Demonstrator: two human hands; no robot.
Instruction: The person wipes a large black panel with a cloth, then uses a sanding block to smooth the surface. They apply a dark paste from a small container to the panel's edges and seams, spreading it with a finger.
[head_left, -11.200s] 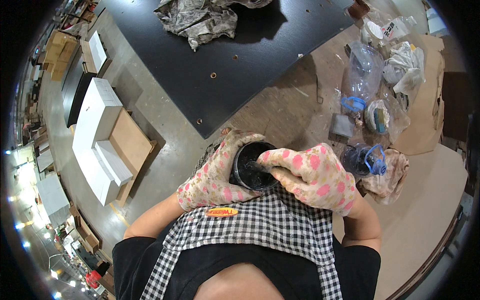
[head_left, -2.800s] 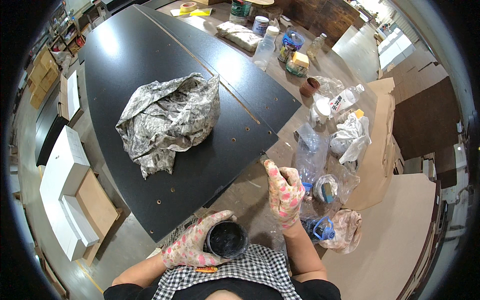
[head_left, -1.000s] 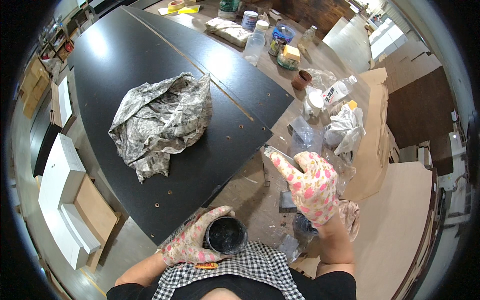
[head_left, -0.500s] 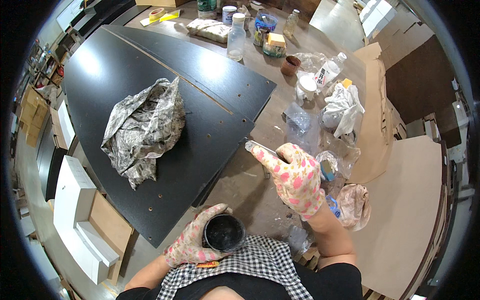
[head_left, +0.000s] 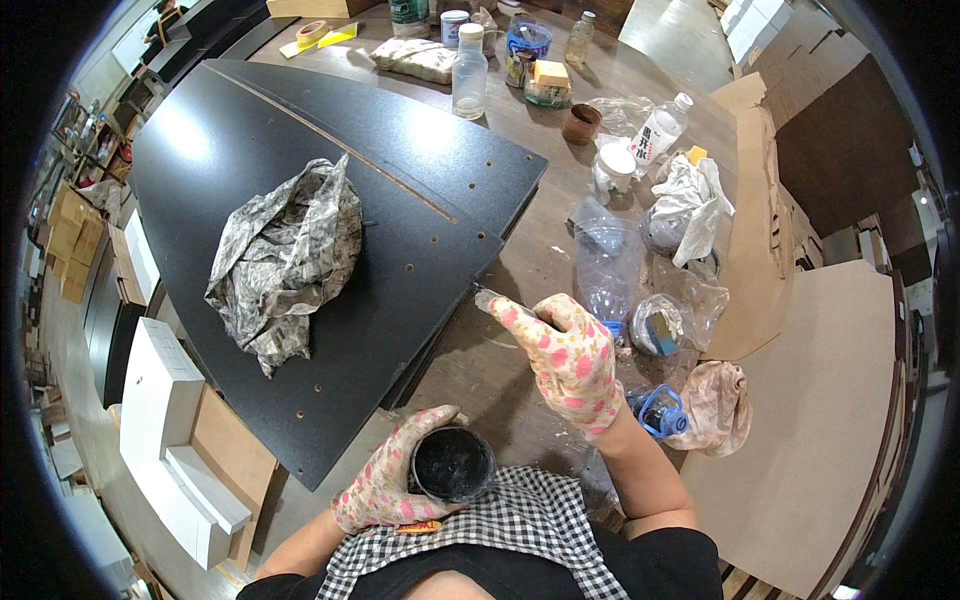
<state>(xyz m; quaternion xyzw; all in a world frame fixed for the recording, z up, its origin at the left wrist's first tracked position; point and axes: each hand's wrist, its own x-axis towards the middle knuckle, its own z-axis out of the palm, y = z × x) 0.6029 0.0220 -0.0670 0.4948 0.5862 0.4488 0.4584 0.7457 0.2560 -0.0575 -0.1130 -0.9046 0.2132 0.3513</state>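
My left hand (head_left: 385,475), in a floral glove, is wrapped round a small round cup (head_left: 453,465) of black material, held close to my checked apron (head_left: 530,500). My right hand (head_left: 565,355), gloved alike, has its index finger stretched toward the near right edge of a black panel (head_left: 400,200). The other fingers are curled. A grey and dark tip shows at the index finger, by the panel's edge; what the hand holds there is mostly hidden. A crumpled, stained grey cloth (head_left: 285,260) lies on the panel, which has several small holes and a long groove.
Right of my right hand on the brown table (head_left: 540,255) lie a clear plastic bottle (head_left: 605,260), a tape roll (head_left: 657,325), a blue-capped bottle (head_left: 660,412) and rags (head_left: 720,405). Jars and bottles stand at the back. White box-like pieces (head_left: 165,430) are at left, cardboard (head_left: 755,250) at right.
My right hand has moved slightly left and down, its fingertip now at the panel's edge. My left hand still holds the cup. The view has shifted a little.
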